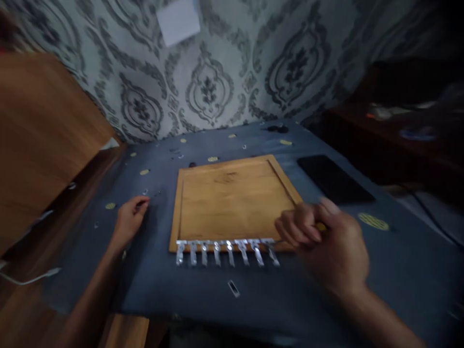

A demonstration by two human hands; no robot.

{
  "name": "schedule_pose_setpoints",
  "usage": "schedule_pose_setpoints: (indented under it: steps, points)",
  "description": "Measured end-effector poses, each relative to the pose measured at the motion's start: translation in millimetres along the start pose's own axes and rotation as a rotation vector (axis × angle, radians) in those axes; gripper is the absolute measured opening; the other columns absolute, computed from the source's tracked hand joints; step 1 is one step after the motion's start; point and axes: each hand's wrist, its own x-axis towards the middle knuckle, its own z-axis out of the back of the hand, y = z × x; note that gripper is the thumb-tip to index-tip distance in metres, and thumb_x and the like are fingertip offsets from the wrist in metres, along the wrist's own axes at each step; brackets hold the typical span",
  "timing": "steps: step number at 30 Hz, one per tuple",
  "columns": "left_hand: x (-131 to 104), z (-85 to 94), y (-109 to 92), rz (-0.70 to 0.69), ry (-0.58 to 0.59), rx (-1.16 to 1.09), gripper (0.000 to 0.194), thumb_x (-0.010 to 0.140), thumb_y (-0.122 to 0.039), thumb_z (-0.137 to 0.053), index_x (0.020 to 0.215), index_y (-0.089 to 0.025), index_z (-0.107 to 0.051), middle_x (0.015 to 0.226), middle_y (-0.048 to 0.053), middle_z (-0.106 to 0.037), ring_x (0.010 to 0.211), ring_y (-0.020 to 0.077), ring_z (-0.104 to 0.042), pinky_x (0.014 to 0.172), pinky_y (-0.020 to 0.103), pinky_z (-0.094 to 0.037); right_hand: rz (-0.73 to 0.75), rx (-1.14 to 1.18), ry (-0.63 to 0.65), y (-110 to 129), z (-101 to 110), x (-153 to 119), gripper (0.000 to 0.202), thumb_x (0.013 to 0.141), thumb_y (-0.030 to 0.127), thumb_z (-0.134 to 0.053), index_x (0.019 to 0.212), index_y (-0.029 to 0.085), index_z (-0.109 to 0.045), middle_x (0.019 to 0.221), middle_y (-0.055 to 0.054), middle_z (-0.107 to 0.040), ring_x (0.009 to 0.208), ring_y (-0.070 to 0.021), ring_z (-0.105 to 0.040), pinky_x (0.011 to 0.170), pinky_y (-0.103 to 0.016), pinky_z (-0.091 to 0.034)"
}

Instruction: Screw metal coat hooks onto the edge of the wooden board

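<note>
A wooden board (pixel 232 203) with a raised rim lies flat on a blue-grey cloth. Along its front edge runs a row of several small shiny silver strips (pixel 217 253), hanging over toward me. My right hand (pixel 326 246) is closed in front of the board's right front corner, close to the end of the row. A spot of yellow shows between its fingers; whether it is held or lies behind, I cannot tell. To the left of the board my left hand (pixel 130 220) is closed in a pinch, its fingertips near the cloth. What it pinches is too small and blurred to name.
A black flat slab (pixel 333 179) lies right of the board. In front of the board is a small silver-edged piece (pixel 233 288). Dark objects (pixel 277 129) sit at the back, before a patterned wall (pixel 210 87). A wooden panel (pixel 50 135) and white cable (pixel 32 279) are left.
</note>
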Motion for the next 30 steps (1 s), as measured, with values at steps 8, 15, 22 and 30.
schedule_pose_setpoints:
  steps: [8, 15, 22, 30]
  points:
    - [66, -13.5, 37, -0.012, -0.052, 0.117, 0.021, 0.100, -0.031, -0.061, 0.113, -0.016, -0.068, 0.113, 0.009, -0.072, 0.100, 0.0216, -0.070, 0.091, 0.043, -0.059, -0.026, -0.063, -0.121, 0, -2, 0, 0.064, 0.076, 0.065, -0.075, 0.038, 0.023, -0.044, 0.037, 0.003, -0.029, 0.036, -0.0105, -0.029, 0.035, -0.028, -0.027]
    - [144, -46.7, 19, -0.095, 0.068, 0.177, 0.034, 0.100, -0.037, -0.064, 0.128, -0.018, -0.063, 0.131, 0.011, -0.064, 0.112, 0.0247, -0.066, 0.095, 0.047, -0.058, -0.025, -0.082, -0.093, -2, -1, 0, 0.064, 0.079, 0.064, -0.071, 0.038, 0.023, -0.044, 0.038, 0.003, -0.028, 0.037, -0.0111, -0.028, 0.037, -0.029, -0.028]
    - [182, -80.8, -12, -0.209, 0.141, 0.239, 0.034, 0.100, -0.037, -0.064, 0.129, -0.019, -0.063, 0.132, 0.011, -0.064, 0.112, 0.0248, -0.066, 0.095, 0.047, -0.058, -0.018, -0.071, -0.087, -4, 2, -1, 0.062, 0.078, 0.066, -0.072, 0.040, 0.023, -0.047, 0.039, 0.002, -0.031, 0.039, -0.0114, -0.030, 0.037, -0.030, -0.030]
    - [195, -81.3, -15, -0.236, 0.202, 0.322, 0.035, 0.099, -0.037, -0.064, 0.129, -0.019, -0.063, 0.132, 0.011, -0.064, 0.113, 0.0250, -0.066, 0.095, 0.047, -0.058, -0.019, -0.110, -0.089, -7, 4, -1, 0.066, 0.080, 0.072, -0.066, 0.041, 0.024, -0.042, 0.040, 0.004, -0.027, 0.039, -0.0113, -0.027, 0.038, -0.028, -0.029]
